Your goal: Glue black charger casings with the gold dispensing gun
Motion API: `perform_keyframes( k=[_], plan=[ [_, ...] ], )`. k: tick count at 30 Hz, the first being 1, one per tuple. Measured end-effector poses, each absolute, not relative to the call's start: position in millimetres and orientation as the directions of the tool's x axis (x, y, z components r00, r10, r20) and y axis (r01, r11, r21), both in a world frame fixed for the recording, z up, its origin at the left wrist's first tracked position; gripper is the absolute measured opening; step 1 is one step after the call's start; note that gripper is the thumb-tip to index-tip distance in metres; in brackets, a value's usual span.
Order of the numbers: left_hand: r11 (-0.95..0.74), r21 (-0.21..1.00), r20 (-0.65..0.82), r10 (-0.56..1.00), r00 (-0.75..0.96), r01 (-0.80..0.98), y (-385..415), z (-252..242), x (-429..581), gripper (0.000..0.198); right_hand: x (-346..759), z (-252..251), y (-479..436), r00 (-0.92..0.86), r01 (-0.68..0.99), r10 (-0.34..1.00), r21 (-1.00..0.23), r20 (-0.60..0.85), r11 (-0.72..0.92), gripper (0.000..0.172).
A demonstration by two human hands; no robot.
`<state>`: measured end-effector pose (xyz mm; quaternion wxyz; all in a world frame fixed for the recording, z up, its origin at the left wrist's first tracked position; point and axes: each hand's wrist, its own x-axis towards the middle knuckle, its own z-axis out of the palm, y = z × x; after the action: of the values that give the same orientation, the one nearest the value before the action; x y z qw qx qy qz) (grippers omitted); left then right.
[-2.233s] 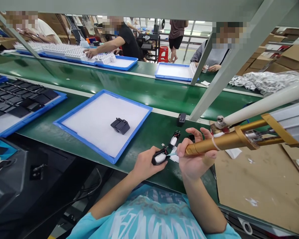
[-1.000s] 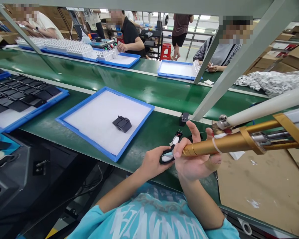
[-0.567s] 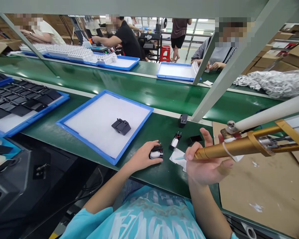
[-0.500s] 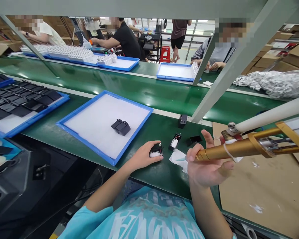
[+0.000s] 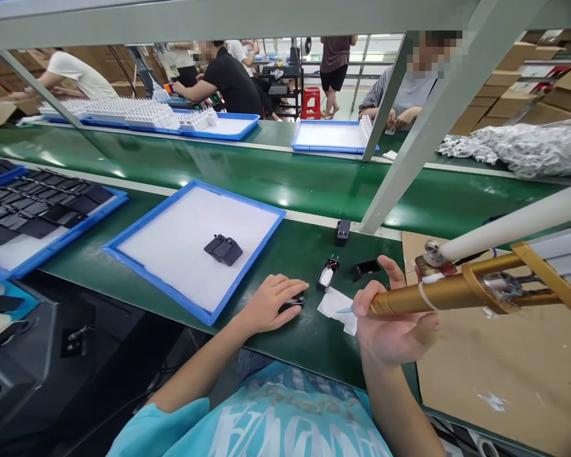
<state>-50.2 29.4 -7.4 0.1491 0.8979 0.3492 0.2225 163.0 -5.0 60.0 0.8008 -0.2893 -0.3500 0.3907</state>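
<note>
Plug-adapter housing [image 5: 292,300] on the green desk [image 5: 314,346], mostly hidden beneath the left hand [image 5: 269,304] and grasped between thumb and bent fingers. Just changed: fingers now laid over the housing, white insert no longer in view, though visible half a second ago. Changed too: blue nozzle [image 5: 345,311] drawn out of that housing within the last second, now at three o'clock from it, over white paper [image 5: 330,303]; whether touching, impossible to tell. Meaning, by judgement: dispensing into this housing paused or done, with handling passed to the left hand. Right hand [image 5: 385,327] closed around the front of a gold-coloured dispenser [image 5: 423,298], one finger lifted clear. At two o'clock from the left hand, an open adapter [image 5: 328,275] with white insert, prongs outward; farther off, near one o'clock, an upright black adapter [image 5: 342,232]. At ten o'clock, a blue-rimmed tray [image 5: 157,285] holding black adapters [image 5: 228,251] side by side.
</note>
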Motion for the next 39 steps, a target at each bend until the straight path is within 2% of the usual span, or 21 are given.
perform_keyframes(
  k=[4,8,12,15,20,22,26,30,33,39],
  plan=[
    [-0.708,0.399,0.309,0.702,0.641,0.583,26.8,-7.5,-52.2,0.043,164.4,57.2,-4.0,0.433,-0.433,0.835,-0.734,0.339,0.523,0.038],
    [-0.715,0.473,0.335,0.686,0.646,0.514,26.2,-11.2,-46.9,0.042,164.8,55.8,-3.7,0.420,-0.456,0.843,-0.725,0.337,0.517,0.037],
    [-0.692,0.464,0.283,0.707,0.648,0.553,26.6,-12.6,-40.7,0.028,165.2,56.8,-4.4,0.427,-0.464,0.847,-0.727,0.317,0.506,0.039],
    [-0.692,0.398,0.234,0.711,0.663,0.602,29.6,-11.7,-39.2,0.029,165.0,58.3,-4.7,0.436,-0.467,0.847,-0.727,0.306,0.503,0.041],
    [-0.751,0.405,0.131,0.612,0.780,0.522,39.2,-3.3,-44.9,0.031,164.4,60.3,-4.0,0.439,-0.462,0.837,-0.717,0.327,0.522,0.040],
    [-0.765,0.368,0.109,0.600,0.793,0.529,41.8,-1.9,-47.2,0.030,164.5,60.4,-3.7,0.443,-0.457,0.832,-0.714,0.334,0.530,0.040],
    [-0.798,0.200,0.087,0.592,0.801,0.568,41.7,-6.0,-45.4,0.031,165.8,58.6,-3.3,0.446,-0.453,0.828,-0.713,0.338,0.535,0.039],
    [-0.818,0.083,0.115,0.576,0.809,0.570,38.6,-8.5,-41.4,0.027,168.6,55.1,-2.8,0.455,-0.431,0.824,-0.726,0.338,0.535,0.042],
    [-0.739,0.038,0.193,0.666,0.721,0.673,41.6,-3.0,-53.7,0.029,170.8,52.9,-2.3,0.473,-0.425,0.823,-0.737,0.315,0.526,0.045],
    [-0.333,-0.103,0.379,0.858,0.347,0.937,61.2,7.9,-112.2,0.034,172.0,49.3,-1.0,0.495,-0.404,0.822,-0.762,0.284,0.506,0.048]
  ],
)
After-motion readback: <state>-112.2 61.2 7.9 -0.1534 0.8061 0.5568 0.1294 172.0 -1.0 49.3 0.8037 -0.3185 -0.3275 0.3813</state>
